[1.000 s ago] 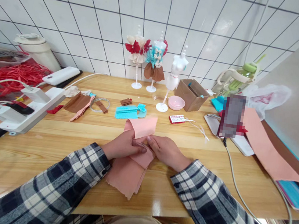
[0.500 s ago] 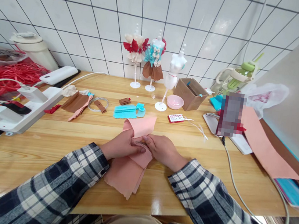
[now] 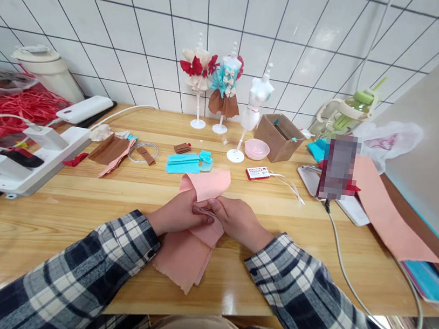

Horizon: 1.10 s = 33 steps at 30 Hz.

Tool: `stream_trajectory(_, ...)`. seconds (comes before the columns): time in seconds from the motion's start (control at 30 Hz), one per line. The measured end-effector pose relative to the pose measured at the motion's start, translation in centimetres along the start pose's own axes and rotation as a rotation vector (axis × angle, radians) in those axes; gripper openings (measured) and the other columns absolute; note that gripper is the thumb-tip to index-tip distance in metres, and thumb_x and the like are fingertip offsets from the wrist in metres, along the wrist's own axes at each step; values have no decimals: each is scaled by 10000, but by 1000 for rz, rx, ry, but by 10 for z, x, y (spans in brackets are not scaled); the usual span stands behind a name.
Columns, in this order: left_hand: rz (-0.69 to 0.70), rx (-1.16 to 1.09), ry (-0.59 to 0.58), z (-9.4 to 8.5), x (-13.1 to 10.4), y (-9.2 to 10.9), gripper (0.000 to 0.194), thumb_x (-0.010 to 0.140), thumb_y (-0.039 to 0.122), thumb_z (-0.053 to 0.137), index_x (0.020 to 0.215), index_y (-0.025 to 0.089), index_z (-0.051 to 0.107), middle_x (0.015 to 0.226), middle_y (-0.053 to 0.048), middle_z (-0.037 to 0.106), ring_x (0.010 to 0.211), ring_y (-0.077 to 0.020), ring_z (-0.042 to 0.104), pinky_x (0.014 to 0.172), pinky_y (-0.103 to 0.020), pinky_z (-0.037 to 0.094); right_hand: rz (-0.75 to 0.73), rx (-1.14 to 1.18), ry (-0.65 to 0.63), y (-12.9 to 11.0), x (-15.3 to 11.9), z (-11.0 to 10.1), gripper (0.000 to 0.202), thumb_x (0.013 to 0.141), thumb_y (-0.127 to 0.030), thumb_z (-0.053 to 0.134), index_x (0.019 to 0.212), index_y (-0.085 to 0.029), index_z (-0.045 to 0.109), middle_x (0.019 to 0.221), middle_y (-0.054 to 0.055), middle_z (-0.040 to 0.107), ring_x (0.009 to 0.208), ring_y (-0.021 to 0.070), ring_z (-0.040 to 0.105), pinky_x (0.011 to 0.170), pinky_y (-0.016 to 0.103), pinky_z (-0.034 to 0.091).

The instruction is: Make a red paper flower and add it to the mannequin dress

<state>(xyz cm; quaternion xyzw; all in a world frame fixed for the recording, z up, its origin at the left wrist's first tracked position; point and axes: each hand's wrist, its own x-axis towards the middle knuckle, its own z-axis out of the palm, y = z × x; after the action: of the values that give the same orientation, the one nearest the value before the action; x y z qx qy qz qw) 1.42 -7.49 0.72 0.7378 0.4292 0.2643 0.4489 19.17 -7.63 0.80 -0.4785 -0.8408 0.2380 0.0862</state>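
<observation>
A folded sheet of pink crepe paper [image 3: 183,260] hangs between my hands, gathered at its middle, with its lower layers over the wooden table. My left hand [image 3: 180,212] is closed on the gathered part from the left. From the right, my right hand [image 3: 238,220] pinches the same gather, thumb on top. The two hands nearly meet, and the folds between them are partly hidden by the fingers. Just beyond lie turquoise paper strips [image 3: 182,163], a small folded brown paper piece [image 3: 182,148] and a red-and-white box [image 3: 258,174] with thin white ties beside it.
A bare white mini mannequin [image 3: 260,94] and two dressed ones [image 3: 227,81] stand toward the tiled wall. Near them are a pink bowl [image 3: 257,149] and a cardboard box [image 3: 278,140]. A power strip [image 3: 50,165] lies left; a phone [image 3: 337,167] and its cable are right.
The top flap of the pink paper has shifted slightly to the right. Both hands keep nearly the same grip, and the view has moved a little.
</observation>
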Motion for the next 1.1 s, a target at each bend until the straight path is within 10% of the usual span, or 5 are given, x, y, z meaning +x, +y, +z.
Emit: stream_trajectory(1.1, 121, 180, -91, 0, 2, -8, 281, 733, 180, 587, 1008, 201, 639, 1068, -13, 684, 1031, -211, 603, 936, -319, 452, -31, -52, 36, -4, 1, 1, 472, 975, -488, 186, 940, -227, 578, 845, 17, 682, 742, 159, 615, 603, 255, 321)
